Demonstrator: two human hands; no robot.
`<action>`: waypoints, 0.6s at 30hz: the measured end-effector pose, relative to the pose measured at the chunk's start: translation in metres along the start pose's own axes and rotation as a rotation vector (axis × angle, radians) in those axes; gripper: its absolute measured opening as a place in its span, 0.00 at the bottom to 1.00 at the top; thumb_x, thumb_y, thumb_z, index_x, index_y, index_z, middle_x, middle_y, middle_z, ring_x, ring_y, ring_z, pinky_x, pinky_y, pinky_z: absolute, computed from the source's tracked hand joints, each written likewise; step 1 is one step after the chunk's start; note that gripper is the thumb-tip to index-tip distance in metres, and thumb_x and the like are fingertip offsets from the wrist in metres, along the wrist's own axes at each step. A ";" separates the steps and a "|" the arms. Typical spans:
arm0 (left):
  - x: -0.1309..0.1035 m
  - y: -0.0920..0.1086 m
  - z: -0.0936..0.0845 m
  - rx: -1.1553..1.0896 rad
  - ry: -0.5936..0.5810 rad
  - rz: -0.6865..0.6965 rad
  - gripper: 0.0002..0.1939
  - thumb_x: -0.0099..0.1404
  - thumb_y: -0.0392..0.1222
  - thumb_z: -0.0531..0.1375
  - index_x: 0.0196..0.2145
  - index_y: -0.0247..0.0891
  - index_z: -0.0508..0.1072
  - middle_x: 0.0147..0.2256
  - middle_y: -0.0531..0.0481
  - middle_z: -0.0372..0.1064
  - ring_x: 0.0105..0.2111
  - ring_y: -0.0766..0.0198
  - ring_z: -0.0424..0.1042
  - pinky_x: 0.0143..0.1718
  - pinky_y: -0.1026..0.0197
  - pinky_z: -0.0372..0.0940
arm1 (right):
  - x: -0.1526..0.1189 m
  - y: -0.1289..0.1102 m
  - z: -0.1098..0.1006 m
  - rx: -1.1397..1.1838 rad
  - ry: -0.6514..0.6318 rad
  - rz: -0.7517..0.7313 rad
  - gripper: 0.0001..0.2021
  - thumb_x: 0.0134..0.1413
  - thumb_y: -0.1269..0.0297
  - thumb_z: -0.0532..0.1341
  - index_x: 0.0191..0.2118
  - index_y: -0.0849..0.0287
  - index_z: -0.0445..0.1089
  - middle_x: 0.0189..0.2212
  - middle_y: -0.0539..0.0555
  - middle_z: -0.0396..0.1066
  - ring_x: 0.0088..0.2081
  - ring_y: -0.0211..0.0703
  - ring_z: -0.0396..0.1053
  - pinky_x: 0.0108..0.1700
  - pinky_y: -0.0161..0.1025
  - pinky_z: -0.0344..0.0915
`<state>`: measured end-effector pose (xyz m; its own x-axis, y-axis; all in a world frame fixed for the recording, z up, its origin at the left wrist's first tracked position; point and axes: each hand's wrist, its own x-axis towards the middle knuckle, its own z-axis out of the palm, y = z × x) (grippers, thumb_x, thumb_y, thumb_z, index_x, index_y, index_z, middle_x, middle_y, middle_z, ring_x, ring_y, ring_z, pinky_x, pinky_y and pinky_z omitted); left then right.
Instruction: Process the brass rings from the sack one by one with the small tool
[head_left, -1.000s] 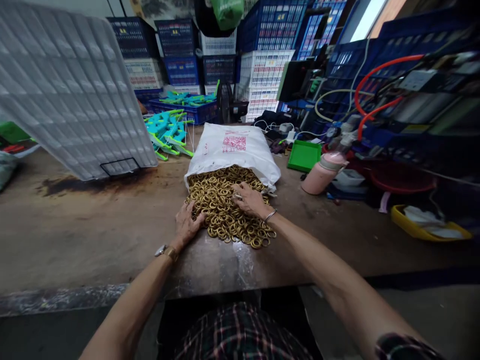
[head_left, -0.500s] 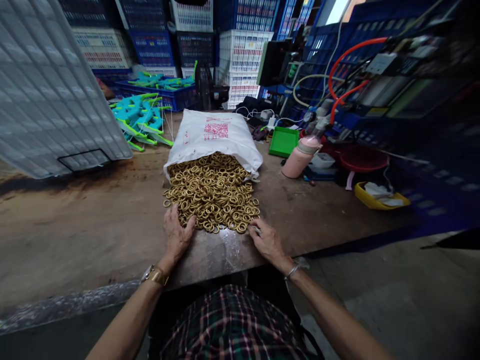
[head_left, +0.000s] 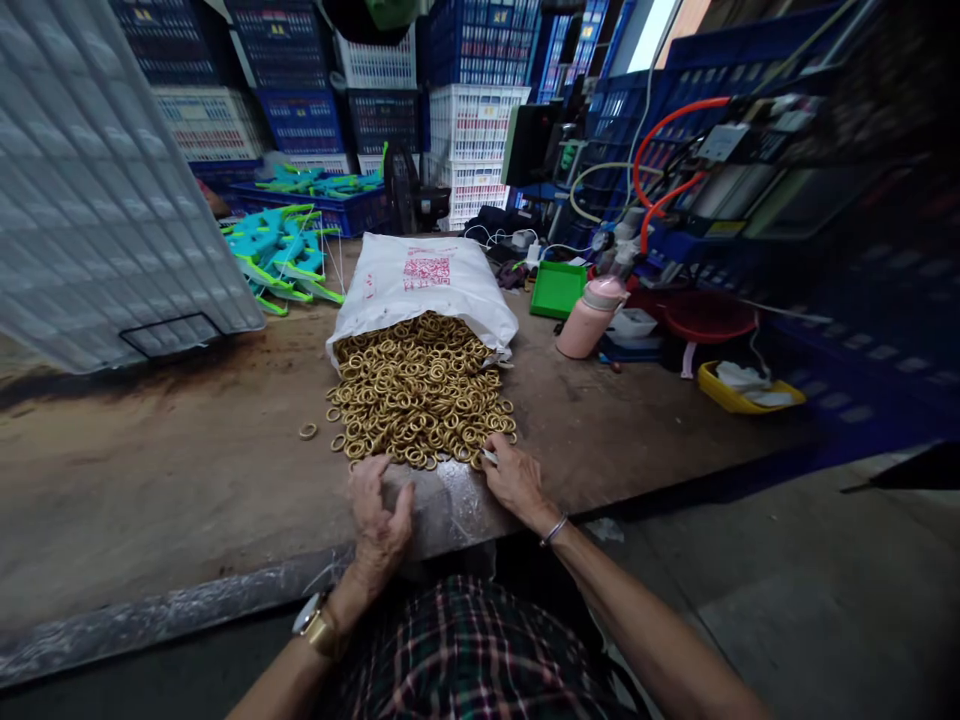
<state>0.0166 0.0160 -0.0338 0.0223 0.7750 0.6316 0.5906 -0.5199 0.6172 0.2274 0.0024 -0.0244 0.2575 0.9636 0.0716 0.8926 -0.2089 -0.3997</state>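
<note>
A heap of gold-coloured rings (head_left: 420,395) spills from the mouth of a white sack (head_left: 382,265) with red print, lying on the wooden table. My left hand (head_left: 381,515) is at the heap's near left edge, thumb and fingers apart, with nothing seen in it. At the near right edge, my right hand (head_left: 517,485) touches the rings with bent fingers. A small whitish piece (head_left: 490,456) shows between its thumb and fingers; its kind is unclear. One loose ring (head_left: 308,431) lies apart to the left.
A translucent ribbed bin (head_left: 112,200) stands at left, by teal and green plastic parts (head_left: 277,250). To the right are a green tray (head_left: 559,288), a pink bottle (head_left: 591,318), a yellow basket (head_left: 739,400) and red air hoses (head_left: 641,160). Stacked crates (head_left: 476,125) fill the back.
My left hand has drawn back toward me and rightward, off the heap's left side. A loose ring now shows farther left. My right hand stays at the near right edge, its fingers shifted slightly.
</note>
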 end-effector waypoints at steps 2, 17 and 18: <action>-0.003 0.020 0.002 -0.160 -0.076 -0.151 0.17 0.56 0.40 0.58 0.44 0.37 0.65 0.41 0.43 0.66 0.44 0.56 0.65 0.48 0.49 0.60 | 0.001 0.002 0.001 0.068 0.003 -0.008 0.07 0.51 0.66 0.53 0.36 0.55 0.64 0.24 0.49 0.68 0.26 0.39 0.64 0.27 0.33 0.48; 0.012 0.061 0.008 -0.892 -0.434 -0.919 0.17 0.56 0.53 0.58 0.31 0.33 0.68 0.21 0.56 0.62 0.17 0.75 0.58 0.19 0.71 0.54 | -0.018 -0.048 -0.010 1.003 -0.206 -0.026 0.08 0.48 0.59 0.56 0.29 0.58 0.59 0.19 0.45 0.62 0.22 0.33 0.59 0.27 0.31 0.58; 0.012 0.060 0.007 -0.922 -0.435 -0.928 0.17 0.56 0.52 0.58 0.31 0.33 0.68 0.21 0.56 0.62 0.17 0.75 0.57 0.19 0.71 0.54 | -0.019 -0.050 -0.010 1.002 -0.223 -0.028 0.08 0.48 0.59 0.56 0.28 0.58 0.59 0.19 0.45 0.62 0.22 0.33 0.59 0.27 0.31 0.58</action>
<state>0.0577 -0.0037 0.0073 0.2667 0.9253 -0.2697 -0.2124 0.3294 0.9200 0.1820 -0.0073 0.0037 0.0757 0.9964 -0.0378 0.1522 -0.0490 -0.9871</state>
